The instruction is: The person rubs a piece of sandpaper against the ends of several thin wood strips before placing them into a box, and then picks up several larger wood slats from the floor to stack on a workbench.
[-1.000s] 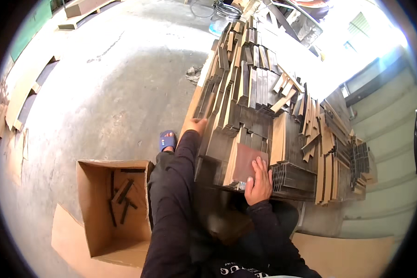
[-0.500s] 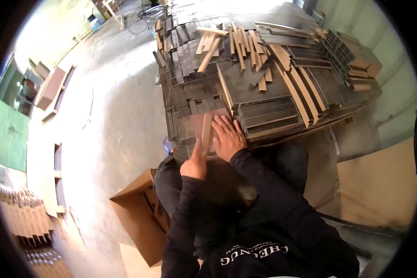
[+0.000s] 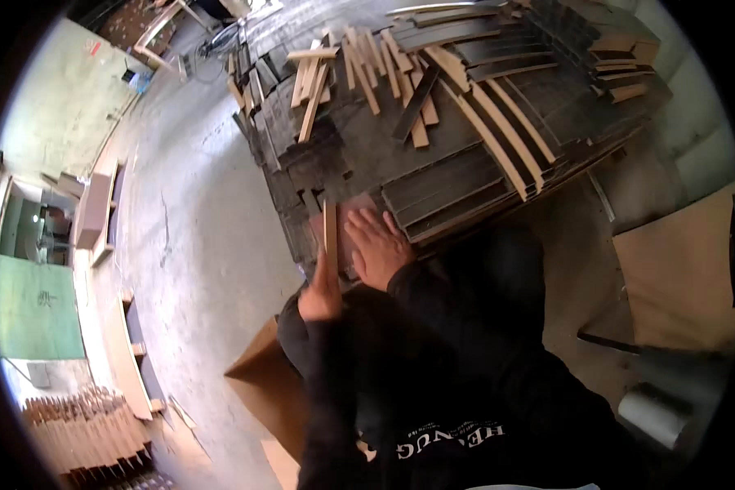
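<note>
My left hand [image 3: 322,294] grips the near end of a narrow cardboard strip [image 3: 330,233] that stands on edge and points away from me. My right hand [image 3: 376,245] lies flat, fingers spread, on a small brownish cardboard piece [image 3: 353,211] at the near edge of a big pile of cardboard strips and slotted sheets [image 3: 441,122]. The strip sits just left of the right hand. Both sleeves are dark.
An open cardboard box [image 3: 257,384] sits on the concrete floor [image 3: 196,229] at my lower left. A flat cardboard sheet [image 3: 682,278] lies to the right. Stacked cardboard pieces [image 3: 82,433] stand at the lower left, wooden frames along the left wall.
The view swung left and tilted. My left hand moved from the pile's left edge to hold a strip upright beside my right hand, which stays flat on the brown piece.
</note>
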